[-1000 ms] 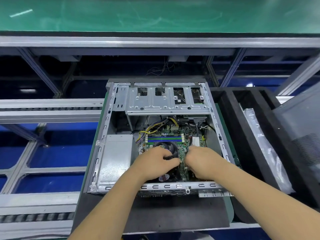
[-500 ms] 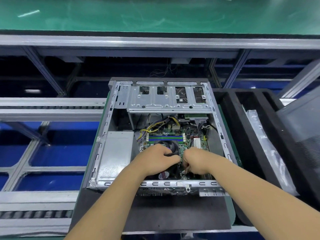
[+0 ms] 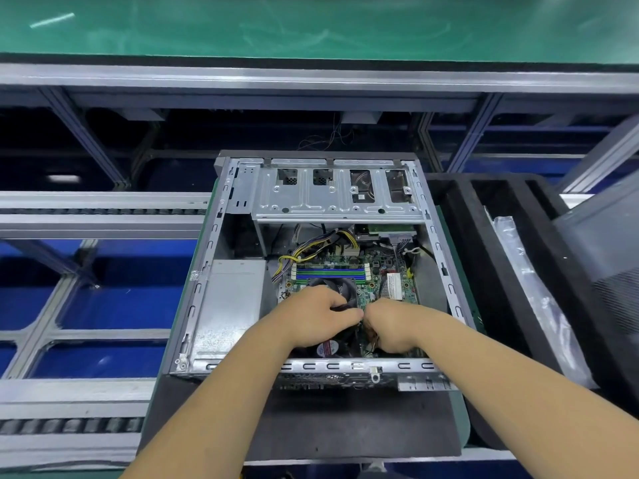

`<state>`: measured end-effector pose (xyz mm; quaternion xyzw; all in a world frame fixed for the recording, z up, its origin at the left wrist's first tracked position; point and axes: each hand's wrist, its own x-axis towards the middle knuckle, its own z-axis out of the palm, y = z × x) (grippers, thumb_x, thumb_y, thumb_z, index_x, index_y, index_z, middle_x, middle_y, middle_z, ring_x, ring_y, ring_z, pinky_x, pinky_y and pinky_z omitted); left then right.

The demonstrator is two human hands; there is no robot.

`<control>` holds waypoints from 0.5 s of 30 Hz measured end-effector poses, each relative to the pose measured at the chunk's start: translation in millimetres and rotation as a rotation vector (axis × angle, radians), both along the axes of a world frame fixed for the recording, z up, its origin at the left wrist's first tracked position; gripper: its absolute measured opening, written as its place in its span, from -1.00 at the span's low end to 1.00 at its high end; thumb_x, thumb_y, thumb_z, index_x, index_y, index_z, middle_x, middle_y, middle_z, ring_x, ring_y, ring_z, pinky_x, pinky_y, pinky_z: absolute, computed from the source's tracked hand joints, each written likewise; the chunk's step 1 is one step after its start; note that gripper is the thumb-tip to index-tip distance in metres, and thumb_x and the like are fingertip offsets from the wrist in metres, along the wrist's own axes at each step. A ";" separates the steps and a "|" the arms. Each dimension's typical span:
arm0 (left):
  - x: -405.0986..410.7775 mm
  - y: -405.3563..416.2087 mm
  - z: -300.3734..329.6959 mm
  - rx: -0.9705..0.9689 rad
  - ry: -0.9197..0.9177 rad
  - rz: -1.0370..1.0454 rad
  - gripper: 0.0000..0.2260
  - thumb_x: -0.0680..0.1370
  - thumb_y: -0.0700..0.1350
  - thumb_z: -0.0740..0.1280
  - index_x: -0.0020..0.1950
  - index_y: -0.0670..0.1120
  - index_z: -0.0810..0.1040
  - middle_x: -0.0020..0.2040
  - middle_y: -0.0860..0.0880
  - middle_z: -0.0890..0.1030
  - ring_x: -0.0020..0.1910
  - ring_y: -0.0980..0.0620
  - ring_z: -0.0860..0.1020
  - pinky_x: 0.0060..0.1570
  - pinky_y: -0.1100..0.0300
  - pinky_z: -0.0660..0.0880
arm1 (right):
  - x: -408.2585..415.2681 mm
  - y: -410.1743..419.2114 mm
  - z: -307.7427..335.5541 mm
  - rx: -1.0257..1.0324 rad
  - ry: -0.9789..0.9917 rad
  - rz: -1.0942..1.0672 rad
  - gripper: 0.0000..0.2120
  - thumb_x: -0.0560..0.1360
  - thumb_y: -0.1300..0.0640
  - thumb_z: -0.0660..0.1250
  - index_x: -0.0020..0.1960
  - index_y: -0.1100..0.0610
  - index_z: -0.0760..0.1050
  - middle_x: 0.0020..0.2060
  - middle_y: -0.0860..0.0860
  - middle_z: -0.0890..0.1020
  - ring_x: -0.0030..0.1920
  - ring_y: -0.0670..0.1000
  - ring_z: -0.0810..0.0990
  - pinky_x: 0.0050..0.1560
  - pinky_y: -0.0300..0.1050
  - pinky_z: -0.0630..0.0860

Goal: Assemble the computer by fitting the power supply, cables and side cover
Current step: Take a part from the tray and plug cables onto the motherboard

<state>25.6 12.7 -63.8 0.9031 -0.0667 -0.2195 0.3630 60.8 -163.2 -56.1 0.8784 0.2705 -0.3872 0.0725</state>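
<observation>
An open grey computer case (image 3: 207, 271) lies on its side in front of me. The silver power supply (image 3: 231, 302) sits in its left half, and yellow and black cables (image 3: 304, 247) run from there to the green motherboard (image 3: 387, 271). Both hands work inside, near the case's front edge. My left hand (image 3: 311, 316) lies over the black CPU fan (image 3: 337, 288), its fingers curled on a dark cable. My right hand (image 3: 390, 326) pinches thin wires just right of the fan. What the fingertips hold is mostly hidden.
A black foam tray (image 3: 484, 271) stands right of the case and holds a clear plastic bag (image 3: 529, 281). The dark side cover (image 3: 608, 257) leans at the far right. Roller conveyor rails (image 3: 86, 212) run on the left, and a green surface (image 3: 311, 22) lies beyond.
Both hands have drawn slightly toward the case's near edge and closer together over the fan. The camera has shifted a little.
</observation>
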 end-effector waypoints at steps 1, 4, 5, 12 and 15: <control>0.3 0.0 -0.7 0.002 0.003 -0.004 -0.50 0.34 0.41 0.17 -0.39 -0.03 0.30 -0.43 0.01 0.31 -0.44 0.06 0.28 -0.33 0.11 0.22 | -0.1 -0.2 -0.7 -0.001 0.004 0.011 -0.71 0.53 0.39 0.25 -0.29 0.14 0.30 -0.35 0.07 0.34 -0.39 0.04 0.29 -0.45 -0.15 0.25; 1.3 -0.1 -2.1 0.019 0.004 -0.013 -0.51 0.34 0.42 0.16 -0.40 0.00 0.33 -0.43 0.02 0.33 -0.44 0.07 0.29 -0.33 0.12 0.24 | -0.1 -0.4 -3.4 -0.014 0.008 0.035 -0.72 0.53 0.39 0.25 -0.27 0.14 0.30 -0.34 0.06 0.36 -0.39 0.04 0.31 -0.44 -0.14 0.26; 1.8 -0.1 -2.5 0.019 0.002 -0.013 -0.52 0.34 0.42 0.16 -0.41 0.01 0.34 -0.43 0.02 0.33 -0.43 0.07 0.29 -0.33 0.12 0.24 | -0.1 0.0 -3.7 -0.019 0.005 0.048 -0.72 0.53 0.38 0.26 -0.27 0.14 0.30 -0.34 0.06 0.37 -0.38 0.04 0.32 -0.44 -0.15 0.27; 2.3 0.2 -3.8 0.011 -0.013 -0.028 -0.51 0.35 0.42 0.16 -0.41 -0.01 0.32 -0.43 0.00 0.32 -0.43 0.05 0.28 -0.32 0.11 0.23 | -0.6 0.9 -8.9 -0.028 -0.002 0.139 -0.71 0.54 0.35 0.29 -0.30 0.13 0.33 -0.33 0.06 0.41 -0.29 0.09 0.41 -0.26 -0.06 0.42; 2.1 0.2 -2.0 0.010 -0.009 -0.028 -0.50 0.35 0.42 0.17 -0.42 -0.01 0.31 -0.43 -0.01 0.33 -0.43 0.04 0.29 -0.32 0.11 0.24 | 0.3 0.6 -10.5 -0.013 -0.004 0.147 -0.72 0.52 0.34 0.30 -0.30 0.13 0.35 -0.32 0.07 0.42 -0.27 0.10 0.43 -0.25 -0.06 0.43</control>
